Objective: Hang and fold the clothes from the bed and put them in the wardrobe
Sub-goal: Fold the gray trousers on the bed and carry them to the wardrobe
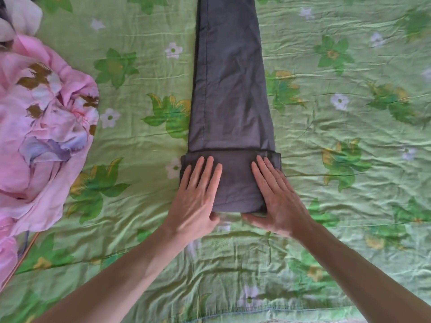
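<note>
Grey trousers (229, 89) lie flat down the middle of the frame on a green flowered bedspread (338, 159), running from the top edge to just below centre. Their near end is turned over into a folded band (233, 180) that lies on top of the rest of the cloth.

The left hand (196, 197) lies flat on the left part of the band, fingers straight and slightly spread, thumb at the near edge of the fold. The right hand (275, 197) lies flat on the right part, fingers straight and close together, thumb tucked along the near edge. Neither hand pinches the cloth.

A crumpled pink garment (42, 136) with printed flowers lies at the left edge, well apart from the trousers. Something white (21, 15) shows in the upper left corner.
</note>
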Motion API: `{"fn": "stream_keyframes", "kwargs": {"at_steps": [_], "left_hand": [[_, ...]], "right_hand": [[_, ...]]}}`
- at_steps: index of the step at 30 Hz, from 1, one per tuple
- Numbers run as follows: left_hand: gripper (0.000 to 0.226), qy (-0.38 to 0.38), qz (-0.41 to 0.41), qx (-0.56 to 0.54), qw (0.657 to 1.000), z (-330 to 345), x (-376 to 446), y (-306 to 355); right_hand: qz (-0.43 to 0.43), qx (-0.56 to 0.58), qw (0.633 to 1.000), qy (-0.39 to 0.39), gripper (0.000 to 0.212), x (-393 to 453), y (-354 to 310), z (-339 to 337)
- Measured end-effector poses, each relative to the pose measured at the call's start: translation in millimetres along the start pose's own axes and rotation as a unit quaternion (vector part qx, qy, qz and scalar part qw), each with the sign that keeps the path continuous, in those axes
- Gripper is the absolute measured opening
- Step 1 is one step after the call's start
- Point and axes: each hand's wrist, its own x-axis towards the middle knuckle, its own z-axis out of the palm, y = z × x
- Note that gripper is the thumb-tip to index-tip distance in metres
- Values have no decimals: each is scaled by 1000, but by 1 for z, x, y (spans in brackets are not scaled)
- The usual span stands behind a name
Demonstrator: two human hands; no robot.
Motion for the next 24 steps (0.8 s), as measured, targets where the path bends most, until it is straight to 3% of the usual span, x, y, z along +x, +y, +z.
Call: {"fn": "stream_keyframes", "kwargs": {"at_steps": [5, 8, 12, 18, 21, 24], "left_hand": [[83, 7, -32, 47, 998, -9, 2, 21], [81, -25, -45, 44, 998, -16, 1, 26], [102, -41, -50, -28, 998, -41, -13, 33], [47, -32, -2, -136, 990, -78, -46, 19], [47, -44, 21, -179, 983, -92, -57, 3], [51, -81, 4, -291, 953, -100, -61, -13]], "right_hand": [[0, -37, 997, 70, 107, -10, -18, 2], [17, -7, 997, 71, 89, -13, -30, -1], [1, 18, 995, 99, 71, -24, -36, -15], [-44, 59, 990, 123, 54, -62, -32, -52], [-41, 137, 979, 148, 45, -77, -26, -68], [6, 229, 964, 133, 49, -80, -23, -83]]}}
